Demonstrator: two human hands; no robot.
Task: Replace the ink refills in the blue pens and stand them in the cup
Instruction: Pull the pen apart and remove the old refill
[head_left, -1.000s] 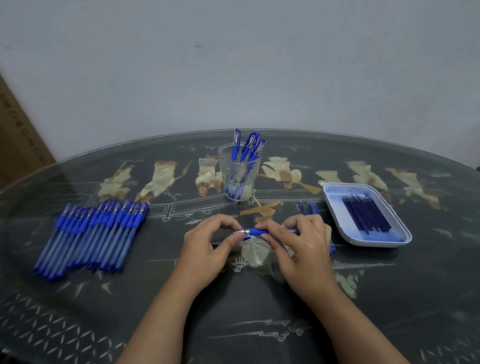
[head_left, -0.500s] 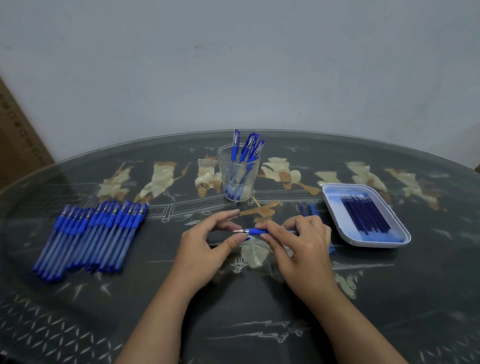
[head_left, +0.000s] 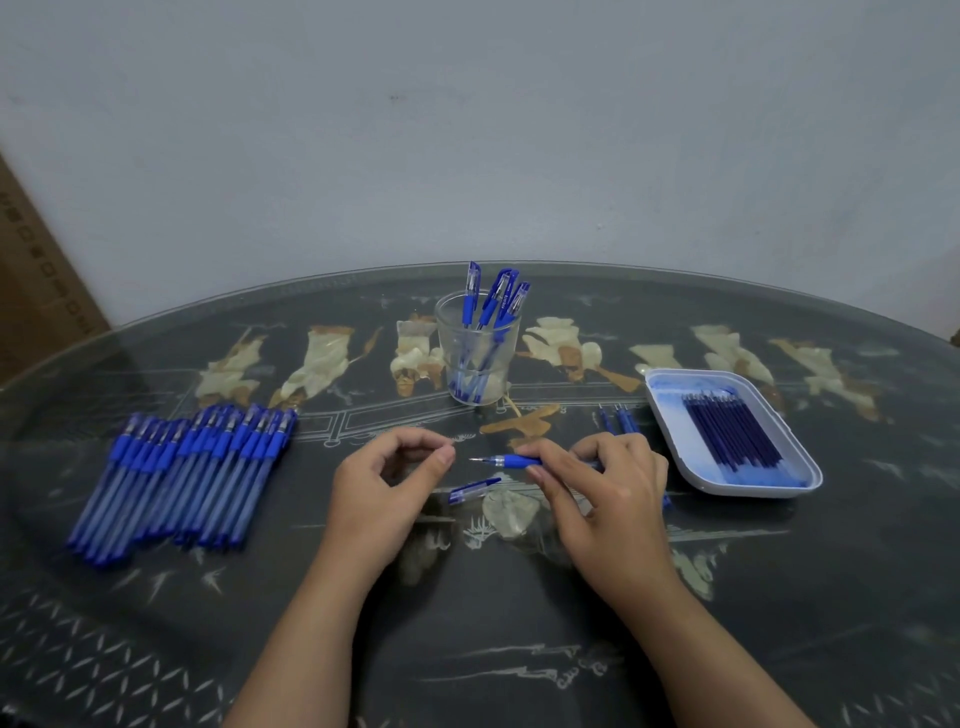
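While right fingers (head_left: 551, 450) pinch the pen (head_left: 517, 460), left fingers (head_left: 442, 459) hang loose, empty — cap (head_left: 475, 489) between.

The light is dim, cool and diffuse, and casts no hard shadows. Beneath the left hand (head_left: 379, 493) and the right hand (head_left: 608, 499) lie faint, soft-edged shadows on the table (head_left: 779, 597), spreading toward 6 o'clock. The glass top has a dull grey sheen along its far rim at 12 o'clock. The wall (head_left: 519, 130) darkens slightly toward the upper corners. Wide-angle distortion bows the table edge into an arc and tilts the cardboard box (head_left: 36, 291) at 9 o'clock. The centre is sharpest: the pen (head_left: 511, 460) gripped by the right hand shows a crisp tip. The row of pens (head_left: 182, 478) at 9 o'clock looks smeared, and the tabletop pattern at 7 and 5 o'clock is soft.
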